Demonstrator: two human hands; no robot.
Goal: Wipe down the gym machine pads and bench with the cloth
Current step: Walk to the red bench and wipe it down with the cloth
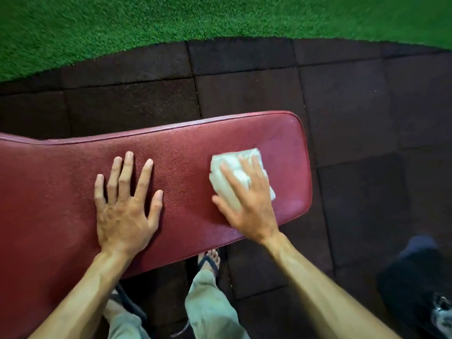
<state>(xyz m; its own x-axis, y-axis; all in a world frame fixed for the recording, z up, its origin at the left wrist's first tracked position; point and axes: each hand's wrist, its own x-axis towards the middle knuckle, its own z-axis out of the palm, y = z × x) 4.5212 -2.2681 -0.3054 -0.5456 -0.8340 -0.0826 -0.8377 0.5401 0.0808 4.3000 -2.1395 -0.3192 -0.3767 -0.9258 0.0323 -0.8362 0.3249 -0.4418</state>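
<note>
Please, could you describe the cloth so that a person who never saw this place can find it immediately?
Find the long dark red bench lying across the black floor tiles. Near its rounded right end, the right hand presses flat on a folded cloth. It is the only white thing on the bench; the left hand rests on bare red padding.

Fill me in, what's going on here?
A person is wiping a red padded bench with a folded white cloth. The right hand presses flat on the cloth near the bench's right end, and looks motion-blurred. The left hand rests flat on the bare pad, fingers spread, apart from the cloth. The bench stands on dark rubber floor tiles, with green turf beyond.
</note>
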